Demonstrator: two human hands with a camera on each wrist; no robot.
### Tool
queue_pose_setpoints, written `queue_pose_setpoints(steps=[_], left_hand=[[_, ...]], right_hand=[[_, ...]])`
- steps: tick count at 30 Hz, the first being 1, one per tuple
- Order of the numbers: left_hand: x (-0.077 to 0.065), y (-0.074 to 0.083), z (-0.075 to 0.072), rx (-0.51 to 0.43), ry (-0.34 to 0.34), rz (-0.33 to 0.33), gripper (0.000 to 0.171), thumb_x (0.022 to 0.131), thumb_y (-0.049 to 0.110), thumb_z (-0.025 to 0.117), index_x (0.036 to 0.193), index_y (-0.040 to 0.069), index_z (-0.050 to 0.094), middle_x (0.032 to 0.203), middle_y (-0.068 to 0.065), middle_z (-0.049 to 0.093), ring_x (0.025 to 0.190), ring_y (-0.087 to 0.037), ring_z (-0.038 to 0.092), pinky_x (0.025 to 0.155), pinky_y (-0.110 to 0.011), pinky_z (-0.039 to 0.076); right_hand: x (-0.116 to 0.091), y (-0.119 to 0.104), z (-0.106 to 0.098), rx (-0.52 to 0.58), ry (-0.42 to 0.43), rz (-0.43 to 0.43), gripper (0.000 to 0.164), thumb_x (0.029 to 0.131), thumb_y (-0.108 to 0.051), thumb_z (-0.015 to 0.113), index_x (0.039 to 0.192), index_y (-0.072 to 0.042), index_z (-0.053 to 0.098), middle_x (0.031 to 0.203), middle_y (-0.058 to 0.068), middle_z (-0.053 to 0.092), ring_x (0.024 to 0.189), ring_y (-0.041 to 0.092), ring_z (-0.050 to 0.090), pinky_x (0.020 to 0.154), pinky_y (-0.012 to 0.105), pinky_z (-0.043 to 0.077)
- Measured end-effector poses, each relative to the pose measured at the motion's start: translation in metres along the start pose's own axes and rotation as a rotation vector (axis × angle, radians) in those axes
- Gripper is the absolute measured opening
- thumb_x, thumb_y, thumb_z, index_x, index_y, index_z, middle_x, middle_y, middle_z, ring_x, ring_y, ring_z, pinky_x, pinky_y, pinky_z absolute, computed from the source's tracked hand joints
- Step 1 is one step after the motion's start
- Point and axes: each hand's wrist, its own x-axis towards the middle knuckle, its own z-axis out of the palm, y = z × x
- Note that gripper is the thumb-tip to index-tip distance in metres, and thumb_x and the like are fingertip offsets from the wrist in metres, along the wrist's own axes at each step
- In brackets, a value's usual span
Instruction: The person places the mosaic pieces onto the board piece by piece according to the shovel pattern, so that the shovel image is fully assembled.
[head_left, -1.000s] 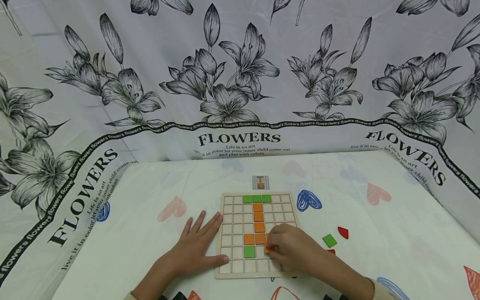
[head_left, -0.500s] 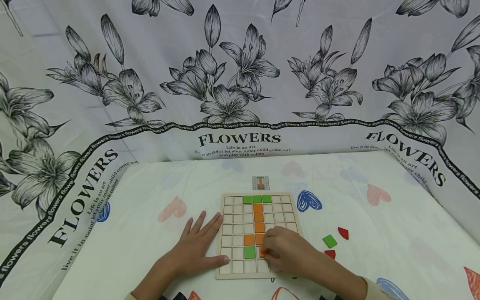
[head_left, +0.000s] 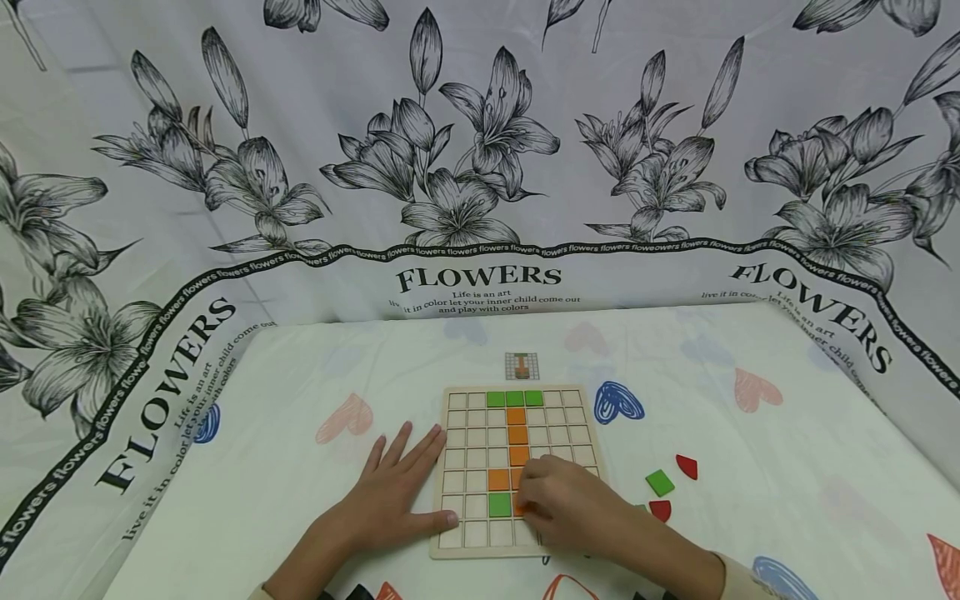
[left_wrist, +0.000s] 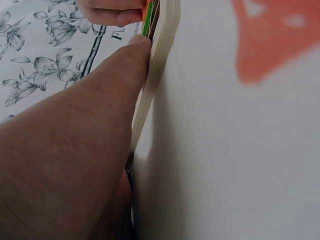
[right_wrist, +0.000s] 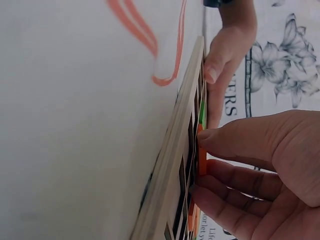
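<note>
A wooden grid board (head_left: 453, 533) lies on the table with square tiles in some of its cells. Green tiles (head_left: 513, 399) sit in the top row, and orange tiles (head_left: 517, 435) run down the middle column. Lower down is a single green tile (head_left: 498, 504). My right hand (head_left: 573, 504) pinches an orange square tile (right_wrist: 202, 159) between thumb and fingers, low over the cell just right of that green tile. Fingers spread, my left hand (head_left: 390, 500) rests at the board's left edge, its thumb on the rim.
Right of the board lie a loose green tile (head_left: 660, 482) and red rounded pieces (head_left: 686, 467), (head_left: 660, 510); another piece is partly hidden by the right forearm. A small pattern card (head_left: 521, 366) lies beyond the board's far edge. A flower-printed cloth (head_left: 480, 292) hangs behind.
My right hand has moved a little left across the board with the orange tile, up to the green tile. A red piece by the forearm has come into view. The left hand stays put.
</note>
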Motion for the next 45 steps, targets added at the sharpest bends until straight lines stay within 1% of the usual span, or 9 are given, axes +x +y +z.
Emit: queue_pose_setpoints(steps=[8, 21, 27, 31, 34, 36, 39, 42, 45], left_hand=[[0.0, 0.001, -0.001, -0.008, -0.005, -0.006, 0.106, 0.083, 0.083, 0.048, 0.162, 0.017, 0.022, 0.166, 0.002, 0.018, 0.152, -0.037, 0.001, 0.114, -0.065, -0.001], [-0.001, 0.001, -0.001, 0.002, 0.001, -0.003, 0.105, 0.084, 0.082, 0.048, 0.161, 0.016, 0.023, 0.166, 0.0, 0.019, 0.152, -0.038, 0.002, 0.114, -0.066, 0.0], [0.0, 0.001, 0.0, 0.012, 0.003, -0.007, 0.106, 0.083, 0.083, 0.048, 0.161, 0.016, 0.023, 0.166, 0.001, 0.018, 0.152, -0.037, 0.003, 0.114, -0.066, 0.001], [0.0, 0.001, 0.0, 0.017, 0.0, -0.014, 0.106, 0.083, 0.083, 0.048, 0.162, 0.018, 0.022, 0.166, 0.003, 0.017, 0.152, -0.036, 0.002, 0.115, -0.065, 0.001], [0.001, 0.001, 0.0, 0.02, -0.005, -0.018, 0.106, 0.082, 0.084, 0.047, 0.162, 0.019, 0.02, 0.166, 0.004, 0.016, 0.152, -0.034, 0.001, 0.115, -0.064, 0.0], [0.001, 0.001, 0.0, 0.019, -0.006, -0.018, 0.106, 0.083, 0.084, 0.047, 0.162, 0.019, 0.02, 0.167, 0.004, 0.016, 0.152, -0.034, 0.0, 0.115, -0.063, -0.001], [0.0, 0.0, 0.0, 0.014, 0.002, -0.013, 0.106, 0.083, 0.083, 0.048, 0.162, 0.017, 0.022, 0.166, 0.003, 0.017, 0.152, -0.035, 0.002, 0.115, -0.064, 0.0], [0.0, 0.0, 0.0, 0.006, 0.009, -0.007, 0.105, 0.084, 0.082, 0.049, 0.161, 0.016, 0.023, 0.166, 0.002, 0.018, 0.152, -0.036, 0.003, 0.115, -0.065, 0.001], [0.0, 0.0, 0.0, 0.004, 0.006, -0.004, 0.105, 0.084, 0.082, 0.049, 0.162, 0.016, 0.022, 0.167, 0.002, 0.017, 0.152, -0.036, 0.002, 0.115, -0.064, 0.0]], right_hand=[[0.0, -0.001, 0.001, -0.011, -0.008, -0.005, 0.014, 0.082, -0.006, 0.08, 0.085, -0.019, 0.077, 0.089, -0.013, 0.062, 0.084, 0.004, 0.054, 0.076, 0.014, 0.049], [-0.003, 0.001, 0.004, -0.018, 0.025, -0.054, 0.015, 0.082, -0.003, 0.079, 0.085, -0.017, 0.076, 0.089, -0.013, 0.061, 0.083, 0.003, 0.054, 0.076, 0.012, 0.048], [-0.014, 0.004, 0.001, -0.029, 0.013, -0.084, 0.013, 0.085, -0.004, 0.076, 0.088, -0.017, 0.078, 0.103, -0.007, 0.068, 0.095, 0.008, 0.061, 0.084, 0.018, 0.051], [-0.025, 0.005, -0.006, -0.046, -0.026, -0.089, 0.011, 0.088, -0.009, 0.075, 0.094, -0.017, 0.079, 0.112, -0.005, 0.07, 0.1, 0.011, 0.06, 0.084, 0.021, 0.052], [-0.034, 0.007, -0.012, -0.038, -0.038, -0.099, 0.011, 0.089, -0.011, 0.076, 0.097, -0.017, 0.079, 0.113, -0.005, 0.07, 0.1, 0.01, 0.06, 0.083, 0.02, 0.052], [-0.041, 0.011, -0.014, -0.037, -0.02, -0.109, 0.012, 0.087, -0.011, 0.077, 0.097, -0.017, 0.078, 0.113, -0.005, 0.069, 0.101, 0.01, 0.06, 0.084, 0.02, 0.052], [-0.051, 0.019, -0.019, -0.052, 0.043, -0.111, 0.014, 0.084, -0.01, 0.079, 0.095, -0.019, 0.077, 0.11, -0.007, 0.068, 0.102, 0.011, 0.061, 0.085, 0.023, 0.054], [-0.062, 0.03, -0.024, -0.072, 0.102, -0.082, 0.02, 0.08, -0.006, 0.081, 0.092, -0.021, 0.076, 0.105, -0.01, 0.067, 0.099, 0.01, 0.062, 0.082, 0.026, 0.054], [-0.072, 0.039, -0.032, -0.096, 0.132, -0.009, 0.025, 0.078, -0.003, 0.083, 0.09, -0.024, 0.076, 0.1, -0.014, 0.065, 0.093, 0.009, 0.061, 0.079, 0.025, 0.055]])
